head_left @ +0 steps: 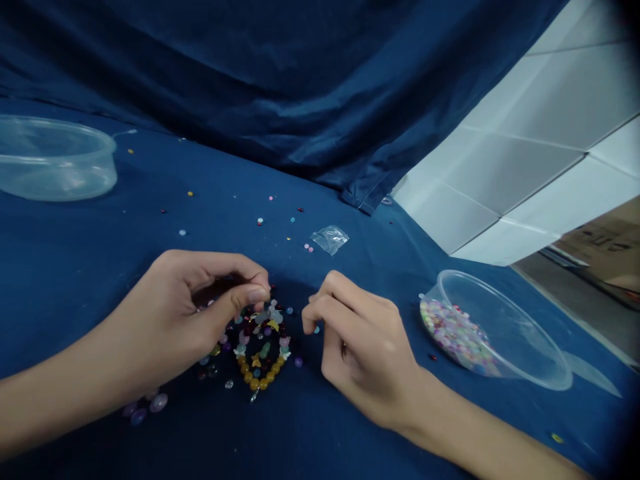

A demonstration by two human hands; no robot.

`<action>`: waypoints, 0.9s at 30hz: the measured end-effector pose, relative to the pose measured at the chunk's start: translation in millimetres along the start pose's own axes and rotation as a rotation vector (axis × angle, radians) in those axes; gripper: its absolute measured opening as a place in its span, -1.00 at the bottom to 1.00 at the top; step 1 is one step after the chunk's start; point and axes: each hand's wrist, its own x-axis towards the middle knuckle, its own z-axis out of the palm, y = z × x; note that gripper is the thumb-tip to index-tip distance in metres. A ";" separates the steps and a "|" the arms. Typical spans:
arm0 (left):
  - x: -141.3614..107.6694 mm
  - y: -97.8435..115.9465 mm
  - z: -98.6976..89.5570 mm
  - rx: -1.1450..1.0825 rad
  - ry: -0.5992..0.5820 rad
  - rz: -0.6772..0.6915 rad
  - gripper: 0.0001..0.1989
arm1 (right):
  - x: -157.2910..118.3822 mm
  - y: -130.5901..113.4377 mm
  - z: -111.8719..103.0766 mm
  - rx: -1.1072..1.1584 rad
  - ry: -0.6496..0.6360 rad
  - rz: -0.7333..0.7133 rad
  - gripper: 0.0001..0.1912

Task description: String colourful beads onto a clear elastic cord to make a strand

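1. Left hand: thumb and forefinger pinched narrow; grip unclear.
2. Right hand: fingers curled; contents cannot be told.
3. Beaded loop: yellow beads lowest, between the hands, beside left fingertips.
4. Clear tub: beads inside, beyond right hand.

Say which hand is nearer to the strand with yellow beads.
Left. The left hand has its pinched fingers right by the top of the strand; the right hand is off to its right, across a gap of blue cloth.
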 end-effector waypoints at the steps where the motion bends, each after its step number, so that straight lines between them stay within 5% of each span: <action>1: 0.3 -0.6 -0.5 0.006 0.006 -0.002 -0.84 | 0.2 -0.1 -0.3 -0.001 -0.002 0.000 -0.73; 12: 5.2 -5.9 -5.8 0.012 -0.013 -0.093 -0.79 | 0.0 5.1 5.3 0.114 0.026 0.040 -0.69; 27: 0.2 -3.1 -7.7 0.094 -0.013 0.010 -0.84 | 0.5 4.9 4.8 0.056 0.007 0.028 -0.68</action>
